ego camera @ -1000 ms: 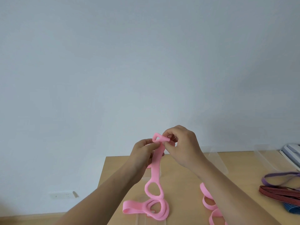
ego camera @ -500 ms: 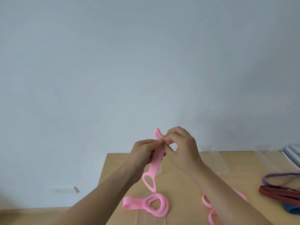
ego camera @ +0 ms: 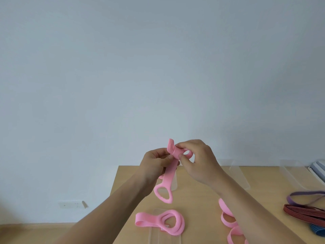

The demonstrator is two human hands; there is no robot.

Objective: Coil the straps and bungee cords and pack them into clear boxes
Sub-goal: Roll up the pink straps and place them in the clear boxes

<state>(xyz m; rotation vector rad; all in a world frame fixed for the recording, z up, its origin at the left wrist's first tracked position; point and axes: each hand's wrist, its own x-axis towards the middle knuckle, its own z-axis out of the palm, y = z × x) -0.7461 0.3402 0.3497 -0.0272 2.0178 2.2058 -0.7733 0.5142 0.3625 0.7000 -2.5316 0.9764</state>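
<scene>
A pink looped strap [ego camera: 169, 173] hangs in the air above the wooden table [ego camera: 197, 201]. My left hand [ego camera: 154, 160] pinches it just below the top, and my right hand [ego camera: 197, 159] rolls its upper end into a small coil. The strap's lowest loop dangles free above the table. A second pink strap [ego camera: 165, 220] lies coiled on the table under it, and a third pink looped strap [ego camera: 228, 219] lies partly hidden behind my right forearm.
Clear boxes stand at the back: one [ego camera: 233, 171] behind my right hand, another [ego camera: 292, 173] further right. A clear lid [ego camera: 163, 235] lies at the near edge. At the right lie a purple band [ego camera: 304, 199], a red striped bungee cord [ego camera: 306, 213] and a blue strap [ego camera: 316, 229].
The hanging strap has risen; its lowest loop has lifted off the coiled strap on the table. The rolled end at the top has grown under my right fingers.
</scene>
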